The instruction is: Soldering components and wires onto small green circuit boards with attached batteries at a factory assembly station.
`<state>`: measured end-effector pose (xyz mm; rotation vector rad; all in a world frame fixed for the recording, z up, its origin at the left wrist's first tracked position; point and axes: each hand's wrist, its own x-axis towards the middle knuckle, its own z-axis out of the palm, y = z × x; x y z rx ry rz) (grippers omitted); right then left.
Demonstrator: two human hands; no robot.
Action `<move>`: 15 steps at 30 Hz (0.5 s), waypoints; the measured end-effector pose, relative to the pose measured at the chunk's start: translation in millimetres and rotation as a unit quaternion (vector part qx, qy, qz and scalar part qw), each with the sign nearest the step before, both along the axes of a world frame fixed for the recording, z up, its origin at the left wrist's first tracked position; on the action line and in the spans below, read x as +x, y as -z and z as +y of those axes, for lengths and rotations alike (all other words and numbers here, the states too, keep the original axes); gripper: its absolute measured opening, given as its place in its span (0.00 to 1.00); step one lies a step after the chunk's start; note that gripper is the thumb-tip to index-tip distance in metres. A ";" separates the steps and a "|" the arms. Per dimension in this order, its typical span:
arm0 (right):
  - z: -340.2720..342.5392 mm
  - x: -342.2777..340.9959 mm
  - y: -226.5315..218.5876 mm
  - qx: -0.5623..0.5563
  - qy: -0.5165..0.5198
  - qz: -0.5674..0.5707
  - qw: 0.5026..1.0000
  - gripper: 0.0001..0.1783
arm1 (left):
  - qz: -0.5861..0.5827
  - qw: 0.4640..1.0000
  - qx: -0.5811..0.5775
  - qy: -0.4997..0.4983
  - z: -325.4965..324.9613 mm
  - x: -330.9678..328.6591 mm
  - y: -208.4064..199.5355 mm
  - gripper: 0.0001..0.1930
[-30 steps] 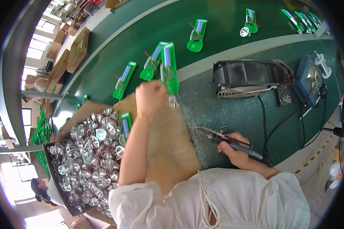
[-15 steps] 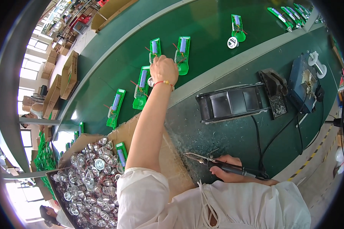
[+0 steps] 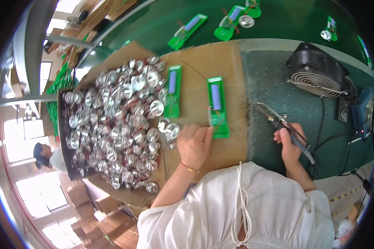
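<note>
My left hand (image 3: 194,145) is closed, its curled fingers at the lower left edge of a green plastic casing (image 3: 224,129). Whatever is between those fingers is hidden. This casing lies on cardboard and carries a lilac cylindrical battery (image 3: 215,97), a small circuit board and thin wires. A second green casing (image 3: 173,108) with a battery lies to its left. Just left of my left hand are loose silver reflector cups (image 3: 171,131). My right hand (image 3: 293,143) grips a soldering iron (image 3: 294,139) by its dark handle, tip pointing up and left over the green bench.
A box (image 3: 64,137) heaped with silver reflector cups stands at the left. More casings (image 3: 188,31) lie on the green belt (image 3: 149,31) beyond. A black fan (image 3: 316,68) and a blue soldering station (image 3: 363,112) with cables occupy the right. Debris dots the bench by the cardboard (image 3: 195,79).
My left hand has come back from the belt to the cardboard, where another casing now lies. The view has turned left toward the reflector box. My right hand still holds the soldering iron, now raised slightly.
</note>
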<state>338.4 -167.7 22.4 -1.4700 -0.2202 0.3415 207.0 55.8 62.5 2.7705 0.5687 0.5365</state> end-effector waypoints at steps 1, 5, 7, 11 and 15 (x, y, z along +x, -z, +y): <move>2.5 -1.9 -1.7 -0.005 -0.002 -0.010 1.000 0.09 | -0.015 1.000 0.005 -0.016 1.0 -12.5 -2.8 0.07; 0.4 -11.6 4.3 -0.031 -0.011 -0.050 0.998 0.09 | -0.083 0.990 0.028 -0.112 26.6 -58.5 -6.6 0.06; 1.3 -15.7 0.5 -0.026 -0.019 -0.058 0.998 0.09 | -0.033 0.982 0.057 -0.174 39.8 -80.0 -19.6 0.03; 1.2 -27.9 -10.2 -0.045 -0.026 -0.072 0.996 0.10 | 0.025 0.982 0.103 -0.157 37.2 -108.5 -20.8 0.08; 2.9 -36.4 -12.5 -0.033 -0.043 -0.078 0.996 0.10 | 0.068 0.982 0.172 -0.042 27.9 -105.0 -6.3 0.10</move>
